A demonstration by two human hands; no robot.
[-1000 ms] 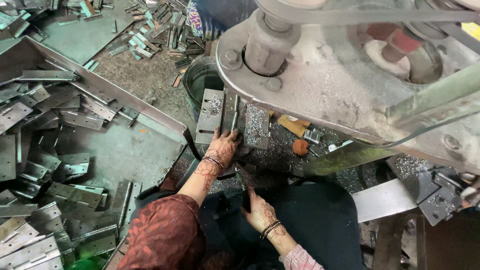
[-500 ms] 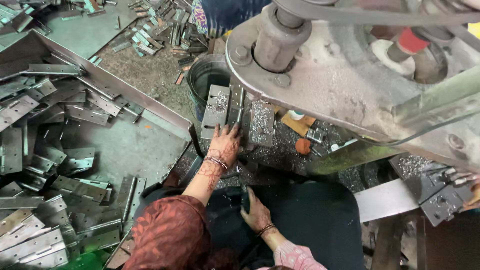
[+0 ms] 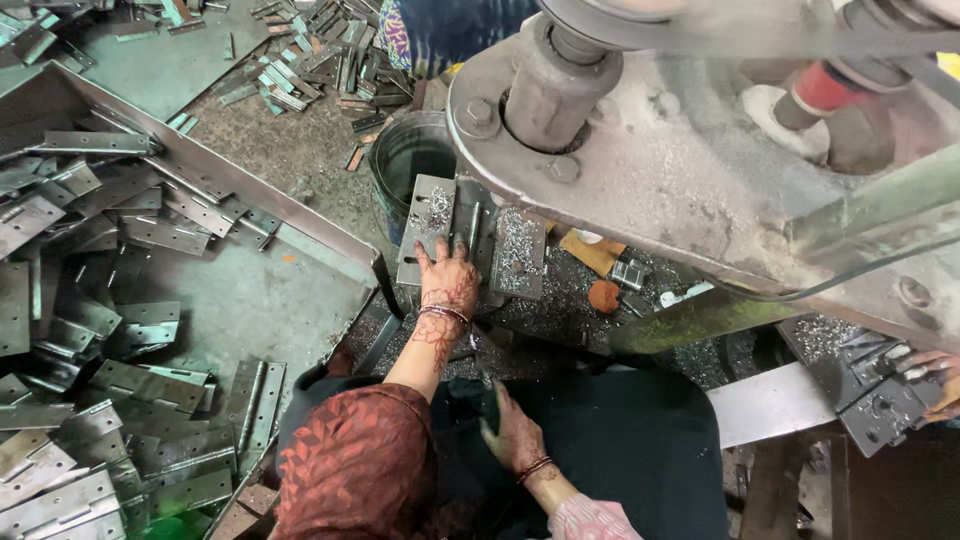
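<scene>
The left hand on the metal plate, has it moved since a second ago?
No. The left hand still rests flat on the metal plate, just below the dark bucket; only the camera view shifted.

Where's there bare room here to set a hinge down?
The flat grey sheet between the hinge pile and the press bed is bare. The bed plate under the left hand is crowded with shavings, as is the floor by the bucket.

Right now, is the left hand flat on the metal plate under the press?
Yes, the left hand lies palm down, fingers spread, on the grey metal plate beside the dark bucket.
</scene>
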